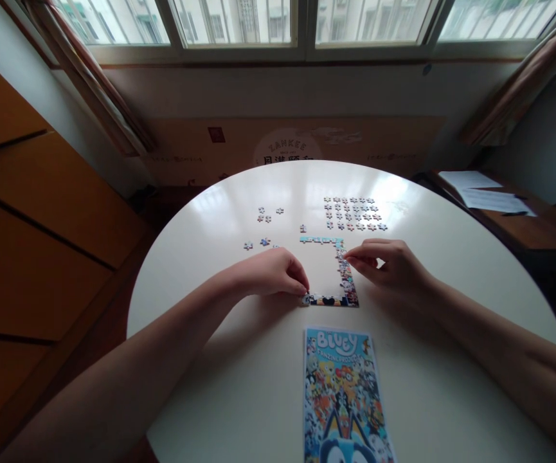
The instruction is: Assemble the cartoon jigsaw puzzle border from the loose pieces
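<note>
A partly joined jigsaw puzzle border (pixel 349 283) lies on the white table, with a top row, a right side and a bottom row. My left hand (pixel 282 273) is closed, thumb and fingers pinching a small puzzle piece (pixel 305 300) at the left end of the bottom row. At the right side of the border, my right hand (pixel 386 260) has its thumb and forefinger pressed together, tips touching the edge pieces. Whatever those fingertips may hold is hidden. Nearer to me lies a colourful Bluey picture sheet (pixel 342 392), below the border.
Loose puzzle pieces (pixel 355 215) stand in rows at the back right of the round white table (pixel 200 386). Several more pieces (pixel 265 242) lie scattered at the left, some beside my left wrist. Papers (pixel 484 193) rest on a brown desk at right.
</note>
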Tool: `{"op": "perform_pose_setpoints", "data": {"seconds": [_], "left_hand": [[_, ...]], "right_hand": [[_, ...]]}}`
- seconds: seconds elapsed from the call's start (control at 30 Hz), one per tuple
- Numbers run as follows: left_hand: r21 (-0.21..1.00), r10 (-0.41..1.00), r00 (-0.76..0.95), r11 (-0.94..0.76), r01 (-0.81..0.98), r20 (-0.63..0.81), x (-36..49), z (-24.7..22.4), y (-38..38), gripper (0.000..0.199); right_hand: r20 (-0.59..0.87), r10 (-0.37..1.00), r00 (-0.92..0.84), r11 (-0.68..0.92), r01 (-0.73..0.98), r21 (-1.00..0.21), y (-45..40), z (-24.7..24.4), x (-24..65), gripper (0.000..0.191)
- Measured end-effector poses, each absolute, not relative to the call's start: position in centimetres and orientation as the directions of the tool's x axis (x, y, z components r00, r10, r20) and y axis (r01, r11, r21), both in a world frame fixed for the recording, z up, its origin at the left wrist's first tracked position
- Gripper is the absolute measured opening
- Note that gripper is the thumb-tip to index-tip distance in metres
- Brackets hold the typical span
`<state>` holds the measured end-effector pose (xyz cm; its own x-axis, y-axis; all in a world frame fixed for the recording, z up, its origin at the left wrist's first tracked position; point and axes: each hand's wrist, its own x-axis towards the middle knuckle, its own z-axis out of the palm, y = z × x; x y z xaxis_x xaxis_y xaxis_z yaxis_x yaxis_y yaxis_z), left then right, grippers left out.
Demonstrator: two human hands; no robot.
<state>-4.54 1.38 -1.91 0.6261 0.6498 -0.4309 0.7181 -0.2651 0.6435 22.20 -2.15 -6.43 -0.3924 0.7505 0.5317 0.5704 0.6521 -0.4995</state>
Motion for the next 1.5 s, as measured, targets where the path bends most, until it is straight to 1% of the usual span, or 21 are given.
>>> {"op": "perform_pose_setpoints", "data": {"seconds": [0.17, 0.37, 0.5, 0.7, 1.03, 1.5], "left_hand": [[0.655, 0.645, 0.638, -0.271, 0.705, -0.420, -4.5, -1.9, 1.4, 0.022], [0.674, 0.640, 0.648, -0.263, 0.690, -0.413, -4.6, -1.9, 1.5, 0.023], [0.686, 0.629, 0.667, -0.277, 0.673, -0.400, -4.7, -2.1, 1.6, 0.023], [0.697, 0.624, 0.684, -0.294, 0.654, -0.378, -4.7, -2.2, 1.6, 0.021], [0.762, 0.626, 0.682, -0.207, 0.613, -0.378, -4.5, -2.8, 1.7, 0.015], [0.751, 0.627, 0.680, -0.219, 0.623, -0.381, -4.2, -2.3, 1.5, 0.012]], "right_hand": [[0.541, 0.709, -0.451, 0.700, 0.544, -0.463, -2.4, -6.2, 22.0, 0.016], [0.509, 0.585, -0.631, 0.811, 0.448, -0.376, -3.6, -5.6, 20.7, 0.017], [0.483, 0.541, -0.689, 0.841, 0.422, -0.340, -4.1, -5.6, 19.9, 0.018], [0.447, 0.515, -0.731, 0.855, 0.398, -0.334, -4.0, -5.9, 19.7, 0.020], [0.436, 0.491, -0.754, 0.867, 0.373, -0.330, -4.0, -6.0, 20.1, 0.017], [0.421, 0.499, -0.757, 0.860, 0.374, -0.347, -4.2, -5.9, 20.1, 0.016]]}}
